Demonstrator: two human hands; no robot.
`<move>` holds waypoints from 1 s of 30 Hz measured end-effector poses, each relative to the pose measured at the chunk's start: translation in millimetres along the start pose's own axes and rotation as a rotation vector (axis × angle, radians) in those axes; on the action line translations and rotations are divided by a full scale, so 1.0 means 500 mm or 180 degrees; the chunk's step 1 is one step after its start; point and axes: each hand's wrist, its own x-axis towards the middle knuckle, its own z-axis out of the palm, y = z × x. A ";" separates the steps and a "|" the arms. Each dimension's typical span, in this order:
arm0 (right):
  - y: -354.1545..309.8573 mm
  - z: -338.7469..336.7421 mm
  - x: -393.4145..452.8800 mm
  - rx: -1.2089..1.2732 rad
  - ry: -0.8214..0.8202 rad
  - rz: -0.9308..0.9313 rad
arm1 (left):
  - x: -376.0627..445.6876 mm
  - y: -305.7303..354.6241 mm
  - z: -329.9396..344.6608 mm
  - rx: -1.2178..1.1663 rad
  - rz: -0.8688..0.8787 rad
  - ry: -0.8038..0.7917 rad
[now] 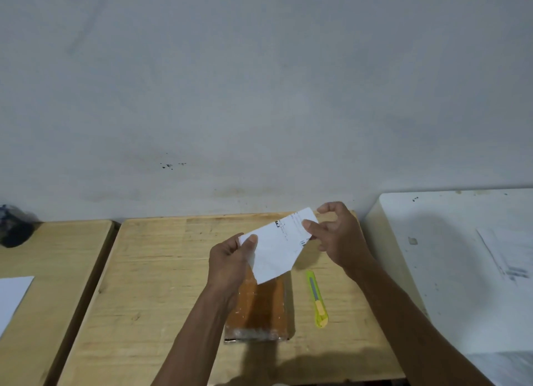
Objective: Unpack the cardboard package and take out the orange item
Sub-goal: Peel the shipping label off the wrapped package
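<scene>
A brown cardboard package [261,307] wrapped in shiny clear tape lies flat on the wooden table [161,270], partly under my left forearm. Above it I hold a white shipping label [278,245] with black print. My left hand [230,258] pinches the label's lower left corner between thumb and fingers. My right hand [336,235] pinches its upper right end. The label hides the package's far end. No orange item shows apart from the package's orange-brown face.
A yellow-green utility knife [317,299] lies right of the package. A second wooden table [54,255] stands at left with a white sheet [13,296] and a dark object [13,227]. A white surface [450,255] with papers [507,255] stands at right.
</scene>
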 end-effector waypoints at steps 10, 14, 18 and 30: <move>-0.018 -0.019 -0.006 -0.1482 -0.0775 -0.1501 | 0.039 0.033 -0.020 -0.0091 -0.0284 0.0134; -0.021 -0.006 -0.001 -0.1776 -0.0483 -0.1898 | 0.043 0.043 -0.028 0.0072 -0.0301 0.0211; -0.034 0.006 -0.006 -0.1941 -0.0286 -0.2123 | 0.021 0.052 -0.028 0.1272 0.0552 0.0312; -0.052 0.023 -0.001 -0.2349 -0.0609 -0.2217 | 0.003 0.063 -0.005 0.3212 0.2823 -0.0380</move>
